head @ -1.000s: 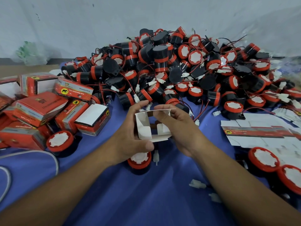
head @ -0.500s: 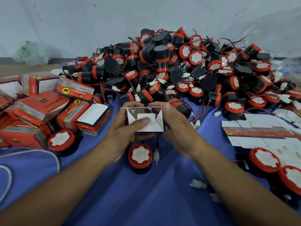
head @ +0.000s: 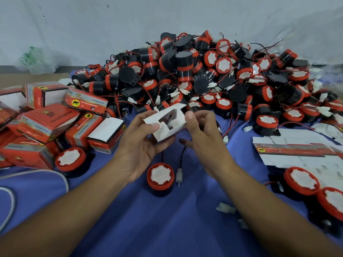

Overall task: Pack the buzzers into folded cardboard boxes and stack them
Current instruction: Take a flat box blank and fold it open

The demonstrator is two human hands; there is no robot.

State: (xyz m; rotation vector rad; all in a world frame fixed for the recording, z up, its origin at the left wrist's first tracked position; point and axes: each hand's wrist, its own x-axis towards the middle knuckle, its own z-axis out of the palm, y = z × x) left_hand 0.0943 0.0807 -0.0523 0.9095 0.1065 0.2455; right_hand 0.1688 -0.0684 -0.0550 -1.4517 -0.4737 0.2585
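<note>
A small cardboard box (head: 168, 123), white inside out, is held tilted above the blue cloth with its flaps partly folded. My left hand (head: 141, 143) grips it from below and the left. The fingertips of my right hand (head: 202, 134) pinch its right edge. Directly below the hands a single black and red buzzer (head: 160, 178) stands upright, its wire and white connector (head: 179, 176) lying beside it. A big heap of buzzers (head: 194, 75) fills the back of the table.
Packed red boxes (head: 48, 123) lie piled at the left, with one buzzer (head: 70, 161) in front of them. Flat unfolded box blanks (head: 297, 154) lie at the right beside two more buzzers (head: 300, 179). A grey cable (head: 11, 201) curves at the lower left.
The box has been turned and tilted between both hands, moving slightly right, and its flaps now stand further folded. The head view shifted a little.
</note>
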